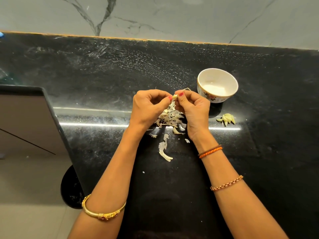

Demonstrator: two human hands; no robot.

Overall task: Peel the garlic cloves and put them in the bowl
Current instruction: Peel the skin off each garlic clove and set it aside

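Note:
My left hand (pixel 148 106) and my right hand (pixel 193 109) meet above the black counter and pinch one small pale garlic clove (pixel 174 97) between their fingertips. Under the hands lies a heap of papery garlic skins (pixel 170 118). A white bowl (pixel 217 85) with a gold rim and a flower print stands just right of my right hand; it looks empty. Several peeled yellowish cloves (pixel 227 119) lie in a small cluster on the counter, in front of the bowl.
Loose strips of skin (pixel 164 151) lie nearer to me between my forearms. The black counter (pixel 103 75) ends at a corner on the left (pixel 57 118), with floor below. A grey marble wall (pixel 155 16) runs along the back.

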